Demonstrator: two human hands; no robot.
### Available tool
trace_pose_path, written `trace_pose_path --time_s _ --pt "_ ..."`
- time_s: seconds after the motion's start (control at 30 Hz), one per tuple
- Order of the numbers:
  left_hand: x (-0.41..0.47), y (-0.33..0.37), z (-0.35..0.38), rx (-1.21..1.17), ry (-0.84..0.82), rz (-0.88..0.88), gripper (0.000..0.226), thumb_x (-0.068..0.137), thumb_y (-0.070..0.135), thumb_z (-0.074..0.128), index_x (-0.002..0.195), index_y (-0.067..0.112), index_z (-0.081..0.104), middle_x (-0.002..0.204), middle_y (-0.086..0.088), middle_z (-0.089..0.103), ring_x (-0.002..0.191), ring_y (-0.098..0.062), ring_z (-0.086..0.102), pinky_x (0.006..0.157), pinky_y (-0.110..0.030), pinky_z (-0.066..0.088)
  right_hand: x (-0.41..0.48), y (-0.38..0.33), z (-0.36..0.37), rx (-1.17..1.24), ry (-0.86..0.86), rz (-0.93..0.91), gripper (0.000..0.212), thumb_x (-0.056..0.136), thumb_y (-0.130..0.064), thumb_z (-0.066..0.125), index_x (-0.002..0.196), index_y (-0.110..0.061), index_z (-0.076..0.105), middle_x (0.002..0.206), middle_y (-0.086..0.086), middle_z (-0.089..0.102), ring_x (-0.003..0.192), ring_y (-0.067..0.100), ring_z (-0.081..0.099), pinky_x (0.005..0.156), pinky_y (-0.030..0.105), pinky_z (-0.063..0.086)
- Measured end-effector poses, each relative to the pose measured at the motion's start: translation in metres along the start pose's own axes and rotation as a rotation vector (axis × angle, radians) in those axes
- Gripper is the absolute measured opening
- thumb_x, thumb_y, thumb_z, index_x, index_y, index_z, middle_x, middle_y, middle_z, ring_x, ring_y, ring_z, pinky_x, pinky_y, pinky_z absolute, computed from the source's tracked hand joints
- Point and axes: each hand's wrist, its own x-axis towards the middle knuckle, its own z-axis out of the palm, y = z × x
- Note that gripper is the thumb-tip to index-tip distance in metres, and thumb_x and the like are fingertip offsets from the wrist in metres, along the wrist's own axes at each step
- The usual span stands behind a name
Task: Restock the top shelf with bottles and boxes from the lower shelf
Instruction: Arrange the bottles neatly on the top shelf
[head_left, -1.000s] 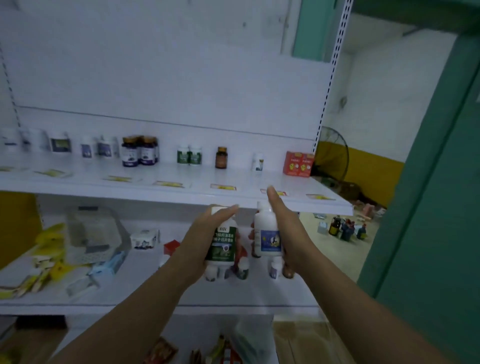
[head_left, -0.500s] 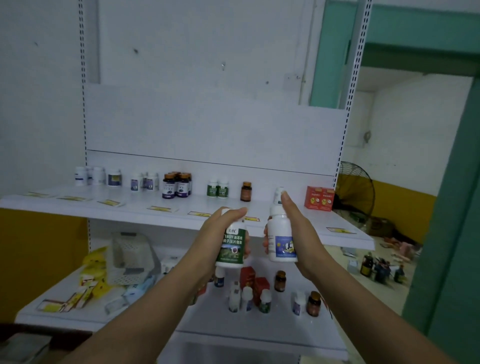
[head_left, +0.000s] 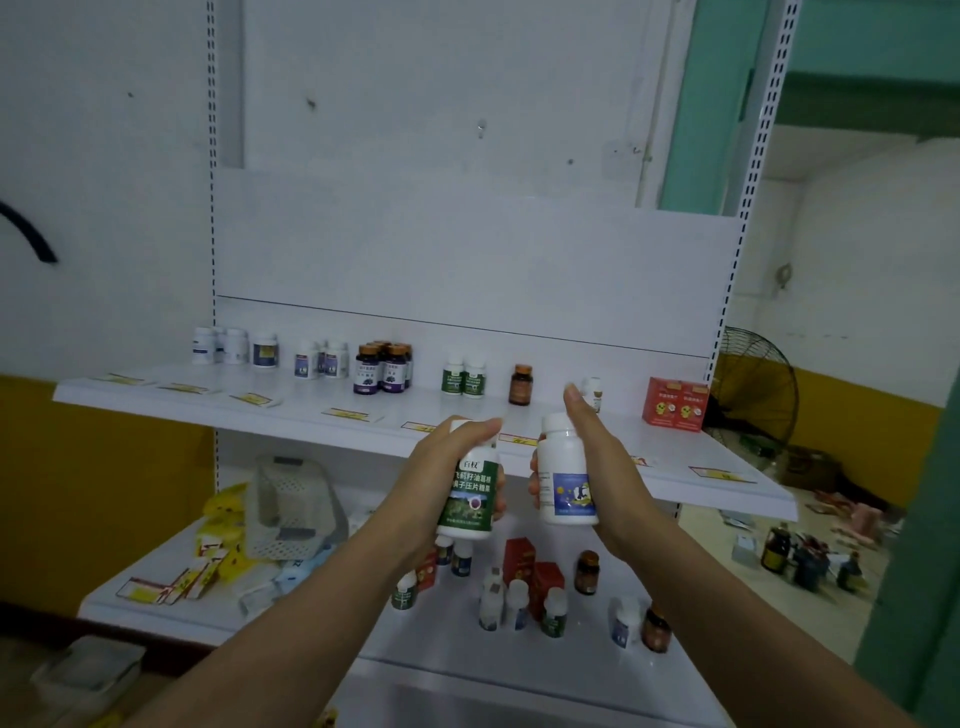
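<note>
My left hand (head_left: 434, 478) grips a white bottle with a green label (head_left: 470, 499), held upright in front of the top shelf's front edge. My right hand (head_left: 605, 467) holds a white bottle with a blue label (head_left: 563, 478), also upright, just to the right of it. The top shelf (head_left: 291, 410) carries a back row of white, dark and green-labelled bottles, an amber bottle (head_left: 520, 384) and two red boxes (head_left: 674, 404). Below, the lower shelf (head_left: 457, 649) holds several small bottles and red boxes (head_left: 519, 558).
A white mesh basket (head_left: 291, 506) and yellow packets (head_left: 223, 519) sit at the lower shelf's left. To the right stand a floor fan (head_left: 756, 387), dark bottles on the floor (head_left: 802, 558) and a green door frame (head_left: 914, 519). Yellow price tags line the top shelf's front.
Both hands have lifted their bottles from in front of the lower shelf to the top shelf's front edge. The view has tilted upward, showing more of the back panel.
</note>
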Motion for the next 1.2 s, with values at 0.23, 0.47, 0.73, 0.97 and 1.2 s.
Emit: trace_pose_path --time_s 0.23,0.47,0.73,0.97,1.2 --pt "-0.002 0.006 -0.03 0.03 0.091 0.025 0.027 0.082 0.03 0.065 0.092 0.014 0.046 0.065 -0.013 0.059 0.05 -0.023 0.056 0.05 -0.027 0.051 0.025 0.008 0.028 0.016 -0.128 0.005 0.061 0.068 -0.07 0.057 0.079 -0.01 0.062 0.066 0.013 0.064 0.053 0.025 0.061 0.065 0.034 0.053" --pt "-0.016 0.019 -0.096 0.07 0.211 0.062 0.03 0.077 0.034 0.067 0.089 0.015 0.047 0.066 -0.013 0.061 0.05 -0.023 0.058 0.055 -0.029 0.051 0.056 0.029 0.097 0.045 -0.256 0.016 0.051 0.079 -0.066 0.054 0.079 -0.016 0.065 0.066 0.012 0.064 0.053 0.024 0.061 0.067 0.035 0.052" --pt "-0.005 0.058 -0.207 0.075 0.27 0.124 0.028 0.083 0.031 0.064 0.095 0.012 0.047 0.067 -0.014 0.061 0.049 -0.024 0.057 0.053 -0.028 0.052 0.106 0.047 0.201 0.068 -0.305 0.009 0.058 0.076 -0.067 0.055 0.081 -0.01 0.063 0.063 0.013 0.063 0.05 0.024 0.061 0.057 0.03 0.054" --pt "0.015 0.111 -0.325 0.094 0.263 0.12 0.039 0.069 0.038 0.07 0.089 0.012 0.049 0.064 -0.013 0.063 0.047 -0.024 0.058 0.053 -0.029 0.052 0.161 0.047 0.301 0.061 -0.266 0.02 0.052 0.075 -0.065 0.055 0.082 -0.014 0.062 0.062 0.01 0.064 0.049 0.021 0.062 0.054 0.027 0.055" --pt "0.07 0.141 -0.4 0.038 0.2 0.128 0.03 0.083 0.031 0.063 0.099 0.01 0.048 0.065 -0.013 0.062 0.048 -0.023 0.058 0.052 -0.026 0.054 0.225 0.049 0.349 -0.093 -0.146 -0.067 0.024 0.089 -0.04 0.057 0.082 -0.017 0.06 0.063 0.004 0.068 0.051 0.018 0.064 0.063 0.033 0.055"
